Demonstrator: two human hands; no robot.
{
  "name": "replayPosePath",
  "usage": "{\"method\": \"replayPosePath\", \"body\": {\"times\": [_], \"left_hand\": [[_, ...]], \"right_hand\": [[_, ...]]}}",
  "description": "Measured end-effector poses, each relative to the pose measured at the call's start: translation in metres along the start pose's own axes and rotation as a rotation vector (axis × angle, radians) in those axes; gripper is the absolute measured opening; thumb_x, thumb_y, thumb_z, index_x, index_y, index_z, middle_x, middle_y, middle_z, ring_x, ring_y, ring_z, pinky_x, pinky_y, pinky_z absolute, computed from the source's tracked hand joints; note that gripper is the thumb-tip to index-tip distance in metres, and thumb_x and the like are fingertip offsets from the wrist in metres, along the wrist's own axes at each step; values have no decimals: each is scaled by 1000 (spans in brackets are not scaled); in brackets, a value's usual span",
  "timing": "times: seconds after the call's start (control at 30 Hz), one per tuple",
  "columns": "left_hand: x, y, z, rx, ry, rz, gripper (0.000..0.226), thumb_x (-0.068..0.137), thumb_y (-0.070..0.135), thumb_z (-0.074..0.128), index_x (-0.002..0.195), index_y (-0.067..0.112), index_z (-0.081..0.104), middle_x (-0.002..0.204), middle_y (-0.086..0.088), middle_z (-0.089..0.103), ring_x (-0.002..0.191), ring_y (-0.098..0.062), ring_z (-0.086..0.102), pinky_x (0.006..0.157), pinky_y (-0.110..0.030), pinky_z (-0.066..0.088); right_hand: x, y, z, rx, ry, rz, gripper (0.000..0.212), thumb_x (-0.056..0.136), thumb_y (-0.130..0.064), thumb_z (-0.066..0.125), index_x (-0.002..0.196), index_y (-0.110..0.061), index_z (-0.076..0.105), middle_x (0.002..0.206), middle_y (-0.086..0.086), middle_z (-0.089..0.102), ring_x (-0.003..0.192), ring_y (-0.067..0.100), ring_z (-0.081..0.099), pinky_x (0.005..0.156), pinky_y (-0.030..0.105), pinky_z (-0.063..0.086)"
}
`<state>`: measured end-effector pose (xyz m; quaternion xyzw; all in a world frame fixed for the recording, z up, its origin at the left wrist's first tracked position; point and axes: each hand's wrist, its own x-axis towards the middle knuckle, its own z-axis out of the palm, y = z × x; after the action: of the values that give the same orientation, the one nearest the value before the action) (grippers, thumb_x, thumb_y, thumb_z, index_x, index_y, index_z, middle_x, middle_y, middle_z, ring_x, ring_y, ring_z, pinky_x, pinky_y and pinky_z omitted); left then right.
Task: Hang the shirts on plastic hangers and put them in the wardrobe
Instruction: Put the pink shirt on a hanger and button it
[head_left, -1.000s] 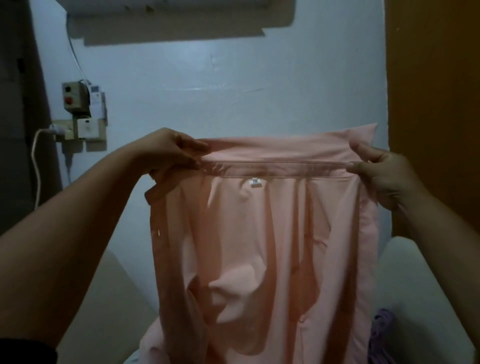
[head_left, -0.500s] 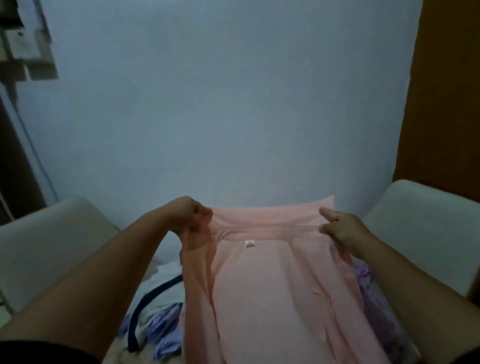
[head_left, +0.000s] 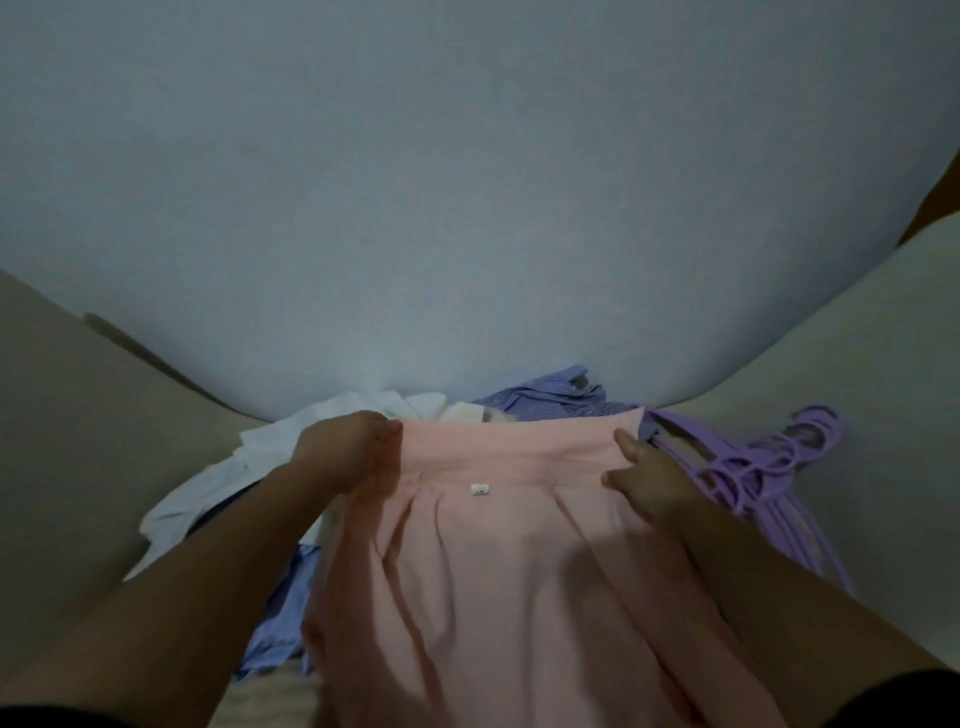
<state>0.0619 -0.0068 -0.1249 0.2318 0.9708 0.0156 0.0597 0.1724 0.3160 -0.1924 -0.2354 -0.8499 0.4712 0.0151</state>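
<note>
At the far left a beige cushioned surface (head_left: 67, 467) is sloping up, smooth and matt. Next to it a white garment (head_left: 218, 488) is lying crumpled in soft folds, and under it a blue striped cloth (head_left: 280, 623) is showing, thin and wrinkled.

The left hand (head_left: 343, 452) is gripping the left end of the collar of the pink shirt (head_left: 498, 597); its fingers are curled tightly into the fabric, so the cloth is bunching below the knuckles. The pink shirt is spreading between the two hands, low over the pile of clothes, with its collar band pulled flat and straight and long soft pleats running down toward the camera. A small white label (head_left: 479, 489) is sitting in the middle, just under the collar. The cloth is looking smooth and light.

Behind the collar another blue striped shirt (head_left: 550, 395) is lying rumpled against the pale, even wall (head_left: 467, 182).

The right hand (head_left: 644, 483) is holding the right end of the collar, the thumb on top and the fingers bent around the edge. Just beside it a bundle of purple plastic hangers (head_left: 753, 467) is resting, with thin glossy rods and round hooks stacked together. At the far right another beige cushion (head_left: 857, 338) is rising.
</note>
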Motion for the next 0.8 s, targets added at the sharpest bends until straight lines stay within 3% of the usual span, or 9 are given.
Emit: {"method": "replayPosePath", "body": {"times": [0.07,0.13,0.2,0.27,0.33,0.43,0.57,0.7,0.8], "left_hand": [[9,5,12,269,25,-22,44,81,49,54,122,36,57,134,6,51,116,-18,54,93,-35,33],[15,17,19,437,48,-104,54,83,59,49,132,36,48,136,2,47,125,-22,45,105,-44,21],[18,31,16,442,133,-165,60,84,60,48,137,32,43,142,-2,41,133,-26,34,111,-48,11],[16,51,13,370,216,-145,57,88,46,52,141,29,39,152,-4,30,141,-27,22,114,-48,5],[8,79,22,217,312,-61,52,92,33,49,142,29,38,155,-2,26,143,-25,18,115,-45,6],[-17,124,57,-32,456,81,45,91,41,45,133,26,52,150,-5,39,140,-29,31,111,-47,21],[-36,156,120,-10,213,32,68,88,57,43,148,30,28,161,-6,10,147,-33,4,116,-49,3],[-35,156,149,43,202,10,75,74,61,44,139,24,50,150,-14,38,137,-44,31,108,-55,13],[-27,151,155,62,243,19,76,75,62,41,140,23,48,150,-14,38,137,-44,28,108,-56,11]], "right_hand": [[6,7,12,-27,75,-39,74,83,-5,64,147,-6,27,152,13,30,138,25,33,113,31,25],[10,19,18,-91,256,-137,69,75,-17,60,140,-2,41,139,21,46,126,35,45,106,46,37],[5,29,18,-162,464,-188,60,70,-14,55,127,6,52,122,29,56,111,46,54,95,53,44],[-9,33,12,-237,574,-165,56,72,-10,57,126,5,54,123,28,57,110,47,53,94,53,42],[-26,40,2,-347,585,-120,59,70,-14,54,128,0,53,127,24,55,113,45,51,93,52,42],[-50,68,-8,-499,578,-55,55,74,-23,60,125,-2,54,124,23,55,111,43,49,88,51,41],[-70,106,-14,-596,539,-20,74,74,-51,42,124,2,53,119,27,55,108,44,51,89,51,42],[-73,127,-17,-654,490,7,86,73,-61,41,129,4,49,122,26,55,110,41,52,92,49,44],[-71,126,-13,-687,491,26,95,70,-65,35,132,7,47,124,29,55,110,44,54,90,53,45]]}}
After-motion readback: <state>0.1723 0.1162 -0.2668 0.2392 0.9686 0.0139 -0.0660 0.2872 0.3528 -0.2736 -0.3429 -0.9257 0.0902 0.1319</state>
